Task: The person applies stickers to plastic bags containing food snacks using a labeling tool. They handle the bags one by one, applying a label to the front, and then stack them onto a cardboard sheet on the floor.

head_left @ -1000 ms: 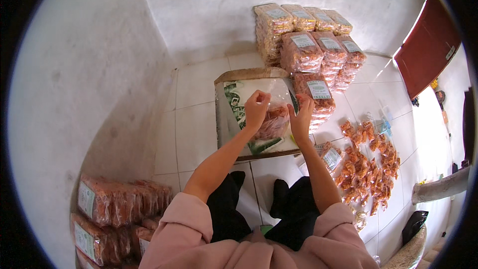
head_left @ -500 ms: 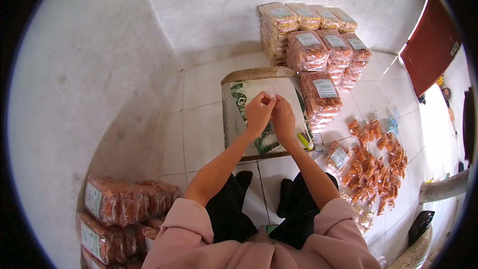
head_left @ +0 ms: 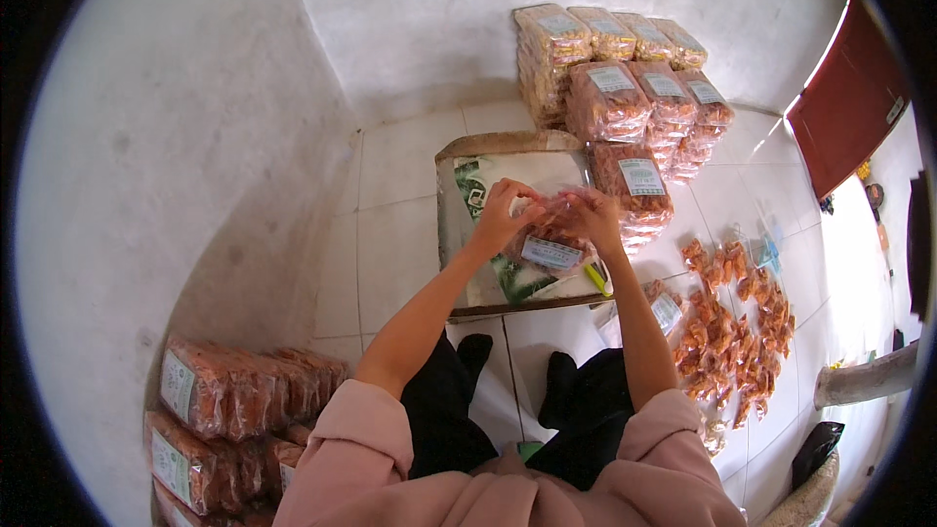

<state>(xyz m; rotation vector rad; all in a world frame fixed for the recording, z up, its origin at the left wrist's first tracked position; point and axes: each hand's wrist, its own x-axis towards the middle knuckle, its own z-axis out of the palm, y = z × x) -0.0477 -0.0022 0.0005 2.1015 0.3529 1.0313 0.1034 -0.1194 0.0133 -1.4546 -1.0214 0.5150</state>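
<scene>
A clear plastic bag of reddish-brown snacks (head_left: 551, 252) with a white label rests on the box's flat top, its upper end toward the far side. My left hand (head_left: 505, 215) pinches the left side of its gathered plastic top. Opposite it, my right hand (head_left: 593, 220) grips the right side of the same plastic. Both hands are closed on the film, and the fingertips are partly hidden by it. Under the bag is a low cardboard box (head_left: 468, 285) with a white and green printed top. A yellow-green slim item (head_left: 595, 278) lies by its near right corner.
Stacked labelled snack packs (head_left: 634, 185) stand beyond the box to the right, against the wall. Many small snack bags (head_left: 727, 322) lie on the tiled floor at right, beside a labelled bag (head_left: 667, 310). More packs (head_left: 234, 395) are piled at lower left.
The hands were together over the box, pinching something small and clear. Now they are apart, the right one farther right, and a labelled snack bag lies on the box between them.
</scene>
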